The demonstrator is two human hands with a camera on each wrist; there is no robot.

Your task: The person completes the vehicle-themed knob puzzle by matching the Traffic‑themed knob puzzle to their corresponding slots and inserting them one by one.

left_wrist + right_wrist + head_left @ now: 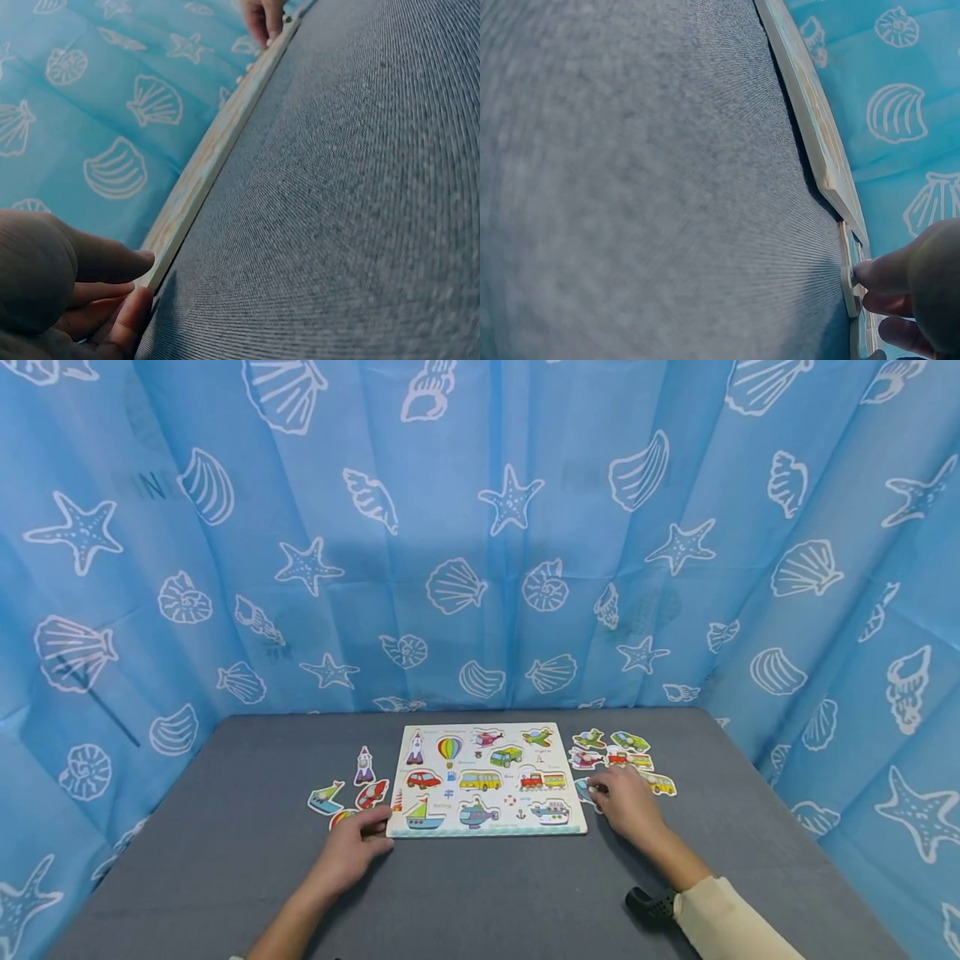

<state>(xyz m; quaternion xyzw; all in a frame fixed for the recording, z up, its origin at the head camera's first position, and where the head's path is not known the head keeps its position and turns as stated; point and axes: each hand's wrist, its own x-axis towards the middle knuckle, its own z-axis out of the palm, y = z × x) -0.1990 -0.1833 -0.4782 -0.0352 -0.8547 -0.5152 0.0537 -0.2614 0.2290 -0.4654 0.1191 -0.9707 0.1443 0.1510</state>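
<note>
A wooden puzzle board (487, 834) printed with vehicles lies flat on the table. My left hand (352, 850) grips its near left corner, thumb and fingers at the edge of the board (202, 184) in the left wrist view. Just off the board's right edge, my right hand (632, 808) pinches a blue puzzle piece (583, 788) low over the table; fingers cover much of its picture. The right wrist view has that piece (848, 289) beside the board's corner, fingertips at its knob. Beyond this hand lie a train piece (627, 758) and a bus piece (662, 784).
Left of the board lie a rocket piece (363, 767), a sailboat piece (325, 798), a red car piece (372, 794) and a partly hidden balloon piece (341, 817). Plane (589, 739), truck (630, 742) and helicopter (584, 758) pieces lie at right. A blue curtain (465, 643) hangs behind the table.
</note>
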